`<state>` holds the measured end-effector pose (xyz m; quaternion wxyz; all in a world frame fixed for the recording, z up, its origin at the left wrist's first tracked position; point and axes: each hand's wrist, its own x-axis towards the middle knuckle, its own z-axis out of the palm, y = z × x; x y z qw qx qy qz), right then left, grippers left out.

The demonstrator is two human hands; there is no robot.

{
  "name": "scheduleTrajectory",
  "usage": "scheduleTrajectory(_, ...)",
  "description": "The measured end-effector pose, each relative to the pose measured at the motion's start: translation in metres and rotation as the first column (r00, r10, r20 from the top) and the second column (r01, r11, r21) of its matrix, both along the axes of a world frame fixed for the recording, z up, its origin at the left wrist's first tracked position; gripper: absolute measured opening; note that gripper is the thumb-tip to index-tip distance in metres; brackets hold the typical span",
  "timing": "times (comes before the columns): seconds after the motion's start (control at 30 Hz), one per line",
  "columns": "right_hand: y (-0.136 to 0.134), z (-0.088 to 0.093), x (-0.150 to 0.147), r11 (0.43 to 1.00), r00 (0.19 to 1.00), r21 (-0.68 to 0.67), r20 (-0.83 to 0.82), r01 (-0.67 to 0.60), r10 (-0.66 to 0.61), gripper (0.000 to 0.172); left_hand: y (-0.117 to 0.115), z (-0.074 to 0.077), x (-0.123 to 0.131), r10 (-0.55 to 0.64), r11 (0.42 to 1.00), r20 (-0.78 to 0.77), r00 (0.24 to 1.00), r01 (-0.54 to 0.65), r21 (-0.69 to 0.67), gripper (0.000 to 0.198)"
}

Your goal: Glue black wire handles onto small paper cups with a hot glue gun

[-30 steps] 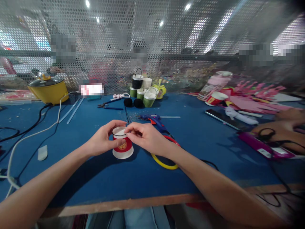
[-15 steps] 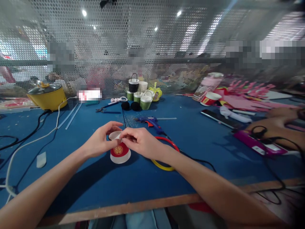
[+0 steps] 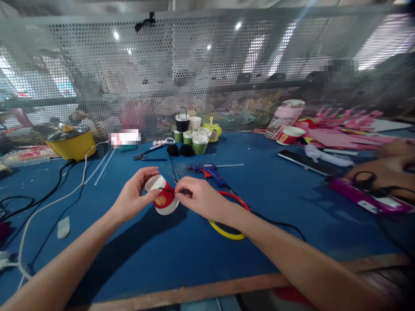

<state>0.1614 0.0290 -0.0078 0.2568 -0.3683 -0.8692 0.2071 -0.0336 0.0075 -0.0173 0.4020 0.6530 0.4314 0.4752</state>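
Observation:
My left hand point(image 3: 138, 192) grips a red and white paper cup point(image 3: 167, 199) with a gold round emblem, held tilted above the blue table. A thin black cord point(image 3: 164, 188) runs across the cup's side near its rim. My right hand point(image 3: 194, 194) pinches that cord just right of the cup, thumb against fingertips. Beyond the hands lies a blue glue gun point(image 3: 209, 171) with an orange trigger and a clear glue stick in its back. Two black yarn balls point(image 3: 186, 150) rest farther back, and a dark strand trails from them toward the cup.
Small green cups point(image 3: 200, 144) with handles stand at the back, beside pliers point(image 3: 144, 154). A red and yellow ring point(image 3: 231, 235) lies under my right forearm. At left are a yellow electric pot point(image 3: 73, 144) and cables; at right, a phone point(image 3: 304, 163) and another person's arm point(image 3: 379, 177).
The cup has turned and tilted in my left hand. My right hand has moved right, away from the rim, drawing the black cord along the cup's side. The camera view has shifted slightly.

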Motion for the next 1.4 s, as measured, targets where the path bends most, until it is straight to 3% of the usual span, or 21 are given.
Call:
scheduleTrajectory(0.13, -0.002, 0.0, 0.002, 1.0, 0.997, -0.007, 0.076, 0.019, -0.018, 0.018, 0.004, -0.005, -0.002, 0.048, 0.999, 0.027, 0.998, -0.048, 0.025, 0.043)
scheduleTrajectory(0.3, -0.001, 0.006, 0.008, 0.932, 0.989, -0.36, 0.125, -0.028, 0.078, 0.019, 0.006, -0.008, -0.004, 0.136, 0.986, 0.038, 0.99, -0.139, 0.09, 0.045)
scheduleTrajectory(0.37, 0.01, 0.01, 0.017, 0.953, 0.992, -0.285, 0.098, 0.1, -0.075, 0.021, 0.004, -0.008, -0.004, 0.126, 0.985, 0.012, 0.992, -0.126, 0.119, 0.044)
scheduleTrajectory(0.4, 0.017, 0.011, 0.024, 0.963, 0.975, -0.16, 0.093, 0.216, -0.203, 0.021, 0.003, -0.008, -0.003, 0.115, 0.984, 0.002, 0.993, -0.114, 0.136, 0.044)
scheduleTrajectory(0.47, 0.034, 0.011, 0.039, 0.899, 0.886, 0.049, 0.153, 0.436, -0.438, 0.017, 0.0, -0.007, -0.001, 0.084, 0.983, -0.006, 0.996, -0.082, 0.165, 0.044)
scheduleTrajectory(0.53, 0.051, 0.008, 0.053, 0.83, 0.757, 0.129, 0.354, 0.542, -0.549, 0.014, -0.002, -0.007, 0.002, 0.035, 0.985, -0.006, 0.999, -0.033, 0.171, 0.043)
scheduleTrajectory(0.63, 0.069, -0.002, 0.066, 0.819, 0.714, 0.063, 0.456, 0.57, -0.532, 0.007, -0.004, -0.01, 0.004, -0.057, 0.992, 0.008, 0.998, 0.056, 0.112, 0.043)
scheduleTrajectory(0.77, 0.079, -0.013, 0.068, 0.798, 0.718, -0.001, 0.438, 0.602, -0.541, 0.004, -0.002, -0.014, 0.004, -0.154, 0.988, 0.028, 0.988, 0.154, 0.021, 0.043)
scheduleTrajectory(0.87, 0.078, -0.015, 0.065, 0.77, 0.726, -0.051, 0.378, 0.636, -0.575, 0.017, 0.001, -0.016, 0.003, -0.172, 0.985, 0.043, 0.984, 0.172, -0.003, 0.043)
scheduleTrajectory(0.97, 0.069, -0.008, 0.062, 0.793, 0.813, -0.179, 0.112, 0.582, -0.571, 0.028, 0.002, -0.015, 0.001, -0.169, 0.985, 0.061, 0.984, 0.171, -0.023, 0.042)
scheduleTrajectory(1.07, 0.054, 0.005, 0.056, 0.862, 0.872, -0.352, -0.195, 0.365, -0.449, 0.017, 0.003, -0.014, 0.0, -0.142, 0.989, 0.08, 0.987, 0.145, -0.031, 0.041)
scheduleTrajectory(1.17, 0.036, 0.018, 0.049, 0.84, 0.884, -0.516, -0.3, 0.165, -0.358, 0.015, 0.005, -0.013, -0.001, -0.082, 0.995, 0.102, 0.991, 0.088, -0.056, 0.043)
scheduleTrajectory(1.4, 0.011, 0.028, 0.036, 0.801, 0.916, -0.594, -0.358, -0.075, -0.18, 0.024, 0.008, -0.013, -0.004, -0.073, 0.994, 0.148, 0.986, 0.085, -0.071, 0.043)
